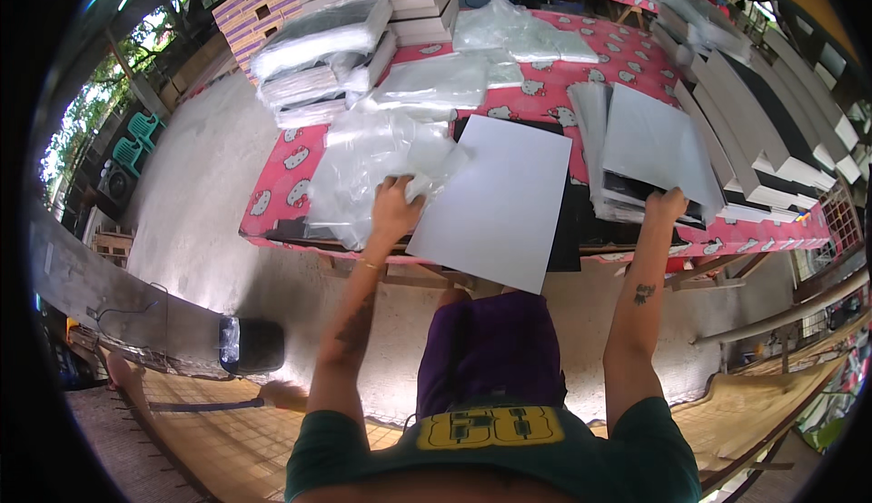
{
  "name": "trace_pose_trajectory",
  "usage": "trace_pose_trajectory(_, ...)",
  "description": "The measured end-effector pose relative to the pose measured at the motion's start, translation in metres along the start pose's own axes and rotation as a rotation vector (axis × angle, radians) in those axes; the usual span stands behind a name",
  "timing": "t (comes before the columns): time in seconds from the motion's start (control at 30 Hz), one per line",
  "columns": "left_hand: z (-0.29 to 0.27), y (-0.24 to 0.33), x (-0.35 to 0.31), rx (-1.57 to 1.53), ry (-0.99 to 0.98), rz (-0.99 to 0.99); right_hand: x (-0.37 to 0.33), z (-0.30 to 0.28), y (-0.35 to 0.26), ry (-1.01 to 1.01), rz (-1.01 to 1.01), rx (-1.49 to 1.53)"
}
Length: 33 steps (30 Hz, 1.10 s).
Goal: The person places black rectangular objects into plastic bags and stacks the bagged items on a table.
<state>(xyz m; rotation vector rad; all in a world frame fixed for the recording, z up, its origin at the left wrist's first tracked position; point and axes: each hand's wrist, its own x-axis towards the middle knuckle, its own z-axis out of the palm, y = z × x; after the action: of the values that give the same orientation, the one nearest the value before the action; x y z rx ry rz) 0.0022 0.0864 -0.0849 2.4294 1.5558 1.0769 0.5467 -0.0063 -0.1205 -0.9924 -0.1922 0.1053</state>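
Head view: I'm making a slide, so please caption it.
Left hand on clear plastic, right hand at a stack of sheets, white sheet between them.

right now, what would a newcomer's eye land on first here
The big white sheet in the middle stands out first, jutting past the near edge of the pink patterned tablecloth. Next come the left hand on crumpled clear plastic at left, and the right hand at the near edge of the pale stack farther right.
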Motion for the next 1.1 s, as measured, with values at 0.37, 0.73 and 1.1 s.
trace_pose_trajectory(0.37, -0.028, -0.008, 0.011, -0.774, -0.042, -0.294, -0.333, 0.088, -0.044, -1.437, 0.708, -0.131)
trace_pose_trajectory(0.73, -0.035, 0.085, -0.035, -0.64, 0.068, -0.19, -0.355, 0.091, -0.053, -1.091, 0.665, 0.04)
trace_pose_trajectory(1.1, -0.043, 0.075, -0.018, -0.477, 0.304, -0.162, -0.333, 0.066, -0.064, -1.162, 0.817, 0.985)
